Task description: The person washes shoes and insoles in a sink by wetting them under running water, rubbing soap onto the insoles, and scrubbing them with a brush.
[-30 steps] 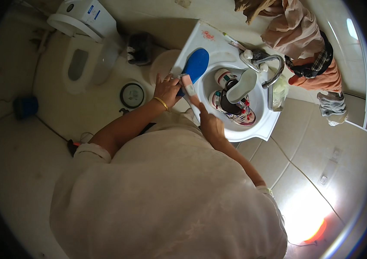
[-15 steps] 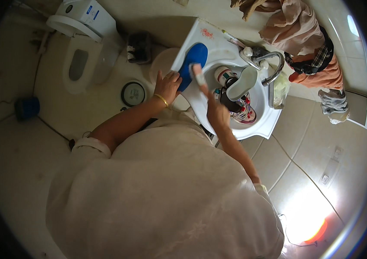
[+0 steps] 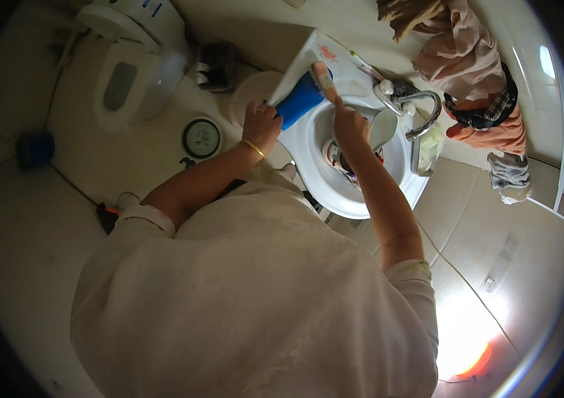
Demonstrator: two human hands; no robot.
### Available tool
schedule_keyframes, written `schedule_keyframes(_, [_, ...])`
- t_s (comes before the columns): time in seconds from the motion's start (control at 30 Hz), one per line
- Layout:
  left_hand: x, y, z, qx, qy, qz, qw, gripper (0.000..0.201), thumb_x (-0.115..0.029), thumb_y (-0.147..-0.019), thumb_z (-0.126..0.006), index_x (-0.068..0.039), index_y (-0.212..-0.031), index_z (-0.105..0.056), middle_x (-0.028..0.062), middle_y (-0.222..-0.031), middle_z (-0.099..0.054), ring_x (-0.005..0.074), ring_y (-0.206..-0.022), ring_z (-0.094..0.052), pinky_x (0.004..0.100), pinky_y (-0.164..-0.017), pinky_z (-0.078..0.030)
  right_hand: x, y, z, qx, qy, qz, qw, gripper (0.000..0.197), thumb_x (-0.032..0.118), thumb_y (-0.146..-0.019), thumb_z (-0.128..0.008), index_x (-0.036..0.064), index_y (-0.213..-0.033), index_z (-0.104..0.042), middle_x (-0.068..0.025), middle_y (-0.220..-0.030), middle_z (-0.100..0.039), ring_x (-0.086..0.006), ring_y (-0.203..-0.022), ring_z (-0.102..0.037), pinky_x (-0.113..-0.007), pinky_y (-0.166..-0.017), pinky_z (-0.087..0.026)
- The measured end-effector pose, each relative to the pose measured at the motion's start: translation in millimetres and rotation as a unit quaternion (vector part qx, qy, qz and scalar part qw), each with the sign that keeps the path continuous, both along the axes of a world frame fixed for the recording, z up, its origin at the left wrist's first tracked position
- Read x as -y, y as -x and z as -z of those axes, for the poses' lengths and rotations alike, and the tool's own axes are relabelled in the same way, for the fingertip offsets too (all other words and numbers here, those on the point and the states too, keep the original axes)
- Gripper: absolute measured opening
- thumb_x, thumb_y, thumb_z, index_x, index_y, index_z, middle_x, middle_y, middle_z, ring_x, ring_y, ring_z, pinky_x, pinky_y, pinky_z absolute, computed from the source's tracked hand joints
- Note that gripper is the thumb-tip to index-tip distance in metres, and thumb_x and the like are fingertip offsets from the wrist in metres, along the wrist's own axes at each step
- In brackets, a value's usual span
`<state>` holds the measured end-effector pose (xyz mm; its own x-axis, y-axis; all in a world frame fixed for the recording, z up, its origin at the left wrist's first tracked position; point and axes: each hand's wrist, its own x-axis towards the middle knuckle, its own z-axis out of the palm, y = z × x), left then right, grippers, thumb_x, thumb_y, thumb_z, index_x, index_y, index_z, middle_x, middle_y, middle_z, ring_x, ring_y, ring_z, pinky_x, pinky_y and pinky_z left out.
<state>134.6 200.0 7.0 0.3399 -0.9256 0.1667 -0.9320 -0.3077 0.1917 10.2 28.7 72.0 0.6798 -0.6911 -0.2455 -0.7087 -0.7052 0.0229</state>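
Observation:
At the left side of the white washbasin (image 3: 314, 189), my left hand (image 3: 261, 129) is closed on the near end of a blue shoe insole (image 3: 298, 104). The insole lies flat on the basin's ledge. My right hand (image 3: 351, 127) grips a brush (image 3: 324, 81) with a pale, pinkish head, which touches the far end of the insole. Inside the bowl are sneakers (image 3: 335, 154), white with red and dark parts, mostly hidden beneath my right forearm. A pale scoop (image 3: 386, 126) sits in the basin beside them, partly covered by my right hand.
A chrome faucet (image 3: 430, 109) arches over the basin's right side, near a soap tray (image 3: 422, 158). Clothes (image 3: 462, 46) hang on the right wall. On the left stand a toilet (image 3: 135, 89), a round scale (image 3: 201, 138) and a dark bin (image 3: 216, 67). A bright lamp (image 3: 474, 360) glows at lower right.
My right hand has moved up with the brush, from the insole's middle to its far end. My right forearm now covers more of the sneakers. The left hand still holds the insole.

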Motion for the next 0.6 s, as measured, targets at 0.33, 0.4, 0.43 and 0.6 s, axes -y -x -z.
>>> schedule_keyframes(0.33, [-6.5,-4.7,3.3,-0.101,0.070,-0.032,0.992,0.022,-0.021,-0.065,-0.070,-0.010,-0.083,-0.063,0.0045,-0.092,-0.057,0.0224,-0.098,-0.050,0.0429,-0.092,-0.028,-5.8,4.6,4.3,-0.023,0.032,-0.060,0.997,0.034,0.014,-0.086,-0.042,0.0130,-0.120,-0.047,-0.0131,-0.063,-0.060,-0.0296,-0.058,-0.063,-0.041,-0.049,-0.050])
schedule_keyframes(0.4, [-7.7,-6.3,6.3,-0.096,0.075,-0.035,0.992,0.022,-0.022,-0.065,-0.070,-0.010,-0.082,-0.063,0.0047,-0.093,-0.057,0.0226,-0.098,-0.050,0.0424,-0.091,-0.029,-27.4,3.0,-8.2,-0.009,-0.005,-0.096,0.995,0.033,0.013,-0.086,-0.042,0.0134,-0.118,-0.048,-0.0130,-0.063,-0.060,-0.0289,-0.057,-0.062,-0.041,-0.048,-0.050])
schedule_keyframes(0.43, [-8.3,-4.9,6.4,-0.118,0.061,-0.047,0.990,0.020,-0.022,-0.065,-0.070,-0.010,-0.080,-0.064,0.0050,-0.092,-0.056,0.0232,-0.098,-0.049,0.0419,-0.090,-0.029,-38.4,15.8,1.0,-0.012,-0.027,-0.162,0.986,0.036,0.012,-0.085,-0.043,0.0132,-0.121,-0.047,-0.0130,-0.062,-0.060,-0.0283,-0.055,-0.062,-0.041,-0.047,-0.050])
schedule_keyframes(0.6, [-7.7,-1.4,1.6,-0.132,0.046,-0.081,0.987,0.015,-0.019,-0.062,-0.072,-0.012,-0.073,-0.065,0.0032,-0.084,-0.053,0.0230,-0.088,-0.049,0.0400,-0.086,-0.032,-6.3,11.6,3.6,-0.044,0.014,-0.141,0.989,0.025,0.016,-0.086,-0.043,0.0126,-0.107,-0.055,-0.0114,-0.067,-0.063,-0.0246,-0.058,-0.064,-0.036,-0.047,-0.050])
